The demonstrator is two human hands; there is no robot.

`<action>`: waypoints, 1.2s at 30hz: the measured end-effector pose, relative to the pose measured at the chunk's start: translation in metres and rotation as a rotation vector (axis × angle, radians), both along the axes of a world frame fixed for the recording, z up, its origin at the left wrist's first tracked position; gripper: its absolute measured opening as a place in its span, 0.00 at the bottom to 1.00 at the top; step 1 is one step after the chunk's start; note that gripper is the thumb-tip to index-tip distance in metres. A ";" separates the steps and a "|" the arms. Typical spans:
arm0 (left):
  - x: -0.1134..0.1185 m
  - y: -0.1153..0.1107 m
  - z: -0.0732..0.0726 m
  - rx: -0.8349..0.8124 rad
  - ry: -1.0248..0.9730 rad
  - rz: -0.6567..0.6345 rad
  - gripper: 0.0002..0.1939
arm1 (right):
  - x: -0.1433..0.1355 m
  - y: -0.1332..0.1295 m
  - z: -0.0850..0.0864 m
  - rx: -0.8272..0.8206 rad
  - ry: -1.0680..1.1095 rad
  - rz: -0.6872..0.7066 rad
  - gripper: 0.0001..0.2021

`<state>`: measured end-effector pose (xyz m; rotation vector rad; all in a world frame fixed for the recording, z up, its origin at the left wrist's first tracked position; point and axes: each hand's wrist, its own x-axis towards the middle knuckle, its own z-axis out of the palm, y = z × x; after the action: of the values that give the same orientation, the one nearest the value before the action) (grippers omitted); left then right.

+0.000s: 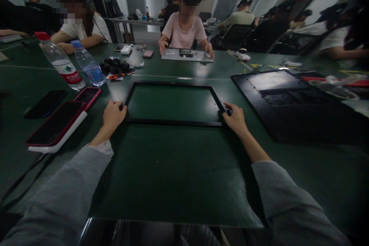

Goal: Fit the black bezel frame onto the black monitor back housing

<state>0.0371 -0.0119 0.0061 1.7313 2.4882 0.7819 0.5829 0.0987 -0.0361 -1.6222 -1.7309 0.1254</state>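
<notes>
While both my hands are occupied with one black rectangular frame, a dark phone lies well out to the left of my grip on the green table. Nearer to my left wrist, a red-edged phone rests on a white slab, with a dark cord running from the slab's near end toward me. A smaller pink-edged phone sits just behind that pair, close to my left knuckles. Beyond it, a red-capped bottle and a blue-capped bottle stand side by side. My left hand pinches the frame's left side bar, fingers closed around it. Ahead of that hand, past the frame's far left corner, are a heap of black items and an orange-handled tool.

The frame spans the gap between my hands, and I see the green tabletop through its opening; whether its bars touch the table, I can't quite tell in this dim view. Straight across from my grip, a person in pink has both hands on a grey panel. My right hand pinches the right side bar, thumb and fingers closed on it. To its right lies a large black panel, with clear plastic beyond.
</notes>
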 end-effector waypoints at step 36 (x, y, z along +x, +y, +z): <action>-0.001 0.004 0.000 -0.052 0.062 -0.003 0.24 | -0.002 -0.007 0.005 0.037 0.098 0.029 0.22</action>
<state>0.0363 -0.0083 0.0061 1.7689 2.5197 0.6678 0.5805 0.0917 -0.0312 -1.5397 -1.6725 0.1832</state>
